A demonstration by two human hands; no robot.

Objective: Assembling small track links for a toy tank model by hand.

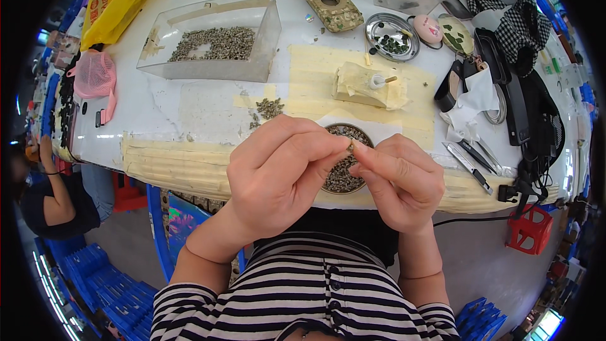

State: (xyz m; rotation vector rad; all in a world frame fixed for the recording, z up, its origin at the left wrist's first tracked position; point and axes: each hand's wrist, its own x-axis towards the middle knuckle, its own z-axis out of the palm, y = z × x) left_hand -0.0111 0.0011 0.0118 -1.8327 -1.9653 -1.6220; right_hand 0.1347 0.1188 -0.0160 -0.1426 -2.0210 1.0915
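My left hand and my right hand meet fingertip to fingertip over a round dish filled with small brownish metallic pieces. Both hands are closed in a pinch on one tiny brass-coloured piece; its exact kind is too small to tell. Just beyond my left hand lies a loose pile of similar small pieces on the table. Past the dish, a tape-wrapped block carries a white nozzle-like part.
A clear box with more small pieces stands far left. A camouflage-patterned device and a steel dish of dark green bits lie at the back. To the right are a utility knife, tweezers and black straps. Another person sits left.
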